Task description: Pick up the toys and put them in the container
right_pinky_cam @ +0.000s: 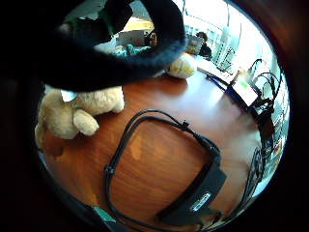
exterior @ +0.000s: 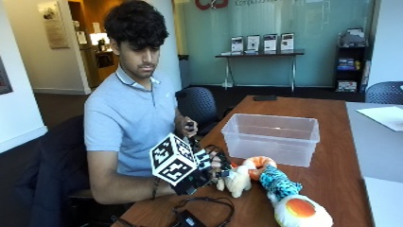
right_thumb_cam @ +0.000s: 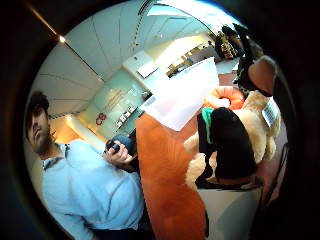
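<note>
The gloved right hand has its grip clenched on the beige plush, low over the bench near the empty container; I'd lift it clear of the other toys, carry it over the rim, then release.

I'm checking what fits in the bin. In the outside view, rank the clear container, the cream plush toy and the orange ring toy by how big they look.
1. Clear container, by far.
2. Cream plush toy.
3. Orange ring toy, partly hidden, so slightly unsure.
</note>
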